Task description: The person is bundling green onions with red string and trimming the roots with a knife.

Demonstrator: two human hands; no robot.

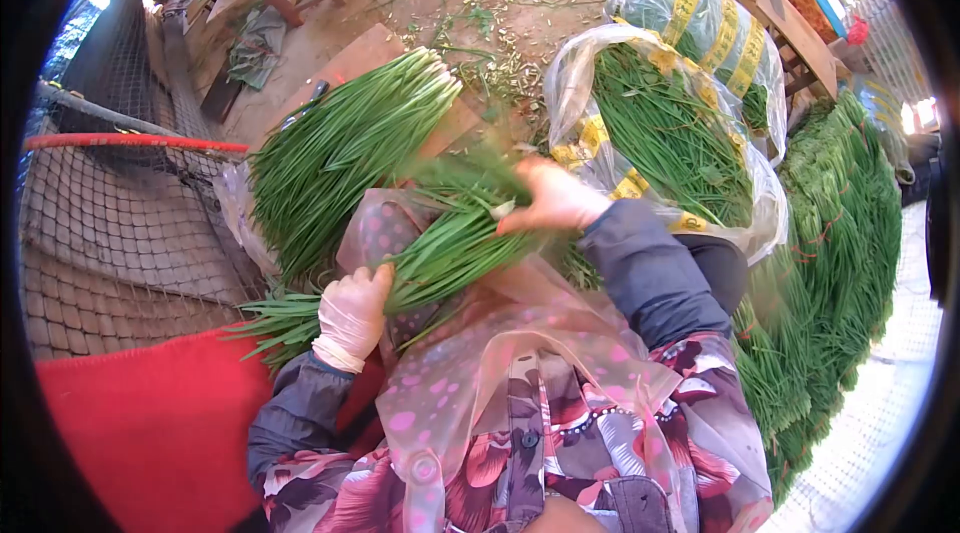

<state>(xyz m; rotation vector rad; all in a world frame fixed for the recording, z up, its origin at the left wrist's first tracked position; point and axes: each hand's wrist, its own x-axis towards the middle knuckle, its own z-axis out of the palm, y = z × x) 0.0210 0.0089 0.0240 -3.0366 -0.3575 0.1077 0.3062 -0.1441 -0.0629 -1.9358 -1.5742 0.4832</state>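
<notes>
The left hand (352, 315) had its fingers wrapped round the greens (445, 258); the right hand (556, 196) had half-curled fingers against them, grip unclear.

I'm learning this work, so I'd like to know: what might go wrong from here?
The left hand grips the green bunch partway along; if that grip loosens, the bunch might spread apart. The larger green pile reaches past the edge of the board, so a bump could shift it. The open plastic bag sits close to the right sleeve, which may snag it.
</notes>
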